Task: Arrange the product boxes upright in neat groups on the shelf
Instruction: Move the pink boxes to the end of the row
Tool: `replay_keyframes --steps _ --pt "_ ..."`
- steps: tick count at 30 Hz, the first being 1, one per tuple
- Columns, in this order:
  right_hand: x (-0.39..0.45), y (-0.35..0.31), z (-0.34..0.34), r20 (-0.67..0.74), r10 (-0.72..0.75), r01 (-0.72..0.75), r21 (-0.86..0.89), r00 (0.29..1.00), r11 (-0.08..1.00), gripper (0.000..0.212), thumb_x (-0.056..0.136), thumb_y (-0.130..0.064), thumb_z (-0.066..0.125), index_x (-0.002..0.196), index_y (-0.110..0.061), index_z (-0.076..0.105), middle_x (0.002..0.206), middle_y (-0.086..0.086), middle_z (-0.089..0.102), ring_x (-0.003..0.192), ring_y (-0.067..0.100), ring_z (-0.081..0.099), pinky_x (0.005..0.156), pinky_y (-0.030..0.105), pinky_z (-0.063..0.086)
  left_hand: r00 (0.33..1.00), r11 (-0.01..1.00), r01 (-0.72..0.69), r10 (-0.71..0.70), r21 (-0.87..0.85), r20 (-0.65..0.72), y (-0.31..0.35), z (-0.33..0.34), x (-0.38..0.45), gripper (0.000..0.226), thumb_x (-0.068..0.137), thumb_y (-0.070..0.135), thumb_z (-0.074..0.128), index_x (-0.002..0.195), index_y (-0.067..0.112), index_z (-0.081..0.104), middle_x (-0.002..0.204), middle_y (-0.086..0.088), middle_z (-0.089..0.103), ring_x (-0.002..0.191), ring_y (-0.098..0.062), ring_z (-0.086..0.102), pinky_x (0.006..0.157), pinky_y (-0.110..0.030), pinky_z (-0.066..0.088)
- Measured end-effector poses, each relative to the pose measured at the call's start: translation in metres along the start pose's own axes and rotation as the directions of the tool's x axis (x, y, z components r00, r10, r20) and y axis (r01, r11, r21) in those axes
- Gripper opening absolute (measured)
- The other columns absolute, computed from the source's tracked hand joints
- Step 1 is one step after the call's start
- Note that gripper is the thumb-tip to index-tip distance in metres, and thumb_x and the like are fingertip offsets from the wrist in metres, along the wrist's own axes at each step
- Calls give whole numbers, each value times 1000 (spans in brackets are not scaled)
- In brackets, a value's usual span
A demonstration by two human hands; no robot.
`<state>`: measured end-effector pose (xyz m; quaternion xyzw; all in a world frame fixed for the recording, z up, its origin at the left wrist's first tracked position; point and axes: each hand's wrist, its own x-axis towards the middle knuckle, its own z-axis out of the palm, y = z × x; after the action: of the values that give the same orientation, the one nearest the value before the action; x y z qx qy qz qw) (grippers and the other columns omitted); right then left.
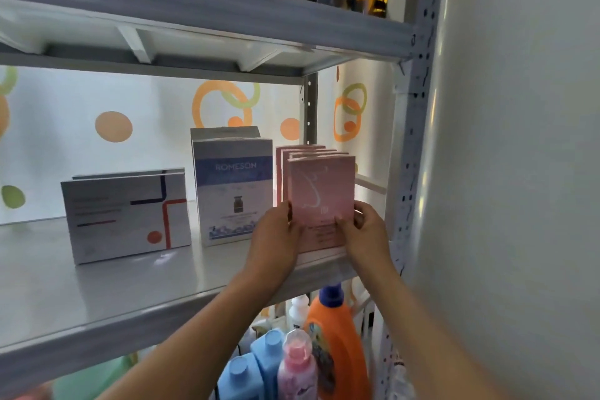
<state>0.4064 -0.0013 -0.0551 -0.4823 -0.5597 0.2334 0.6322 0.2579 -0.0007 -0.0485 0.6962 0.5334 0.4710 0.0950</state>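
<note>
Pink group: a row of thin pink cardboard boxes [319, 195] stands upright at the right end of the pale grey metal shelf [97, 295], one behind another, close to its front edge.
Left hand [276, 237]: fingers curled against the left edge of the front pink box, gripping it.
Right hand [365, 230]: pinching the same box's right edge, thumb on the front face.
Neighbours: a tall white-and-blue carton [232, 188] stands just beside the pink row; a wide grey box with red and navy lines [125, 214] stands further left, apart.
Tipping risk: the boxes look thin and light; a push rearward could topple the row like dominoes.
Edge risk: releasing the front box while it leans could drop it onto the orange detergent bottle [337, 344] below.
</note>
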Motion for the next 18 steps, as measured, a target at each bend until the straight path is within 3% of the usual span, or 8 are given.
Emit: replay_keyframes --steps 6,18 --pt "11 9 -3 14 50 -50 1 999 999 15 99 -25 52 112 -30 48 103 -9 63 95 9 61 78 21 48 995 999 -37 38 -5 93 -7 5 11 28 97 23 57 124 23 61 113 6 69 96 -9 60 78 -19 42" --pt "6 16 2 -35 52 -51 27 998 998 21 99 -28 52 120 -33 50 100 -22 60 92 -2 59 68 12 45 990 996 -24 36 -87 134 -8 10 7 35 96 21 59 130 24 56 117 7 66 95 -4 55 80 -17 44"
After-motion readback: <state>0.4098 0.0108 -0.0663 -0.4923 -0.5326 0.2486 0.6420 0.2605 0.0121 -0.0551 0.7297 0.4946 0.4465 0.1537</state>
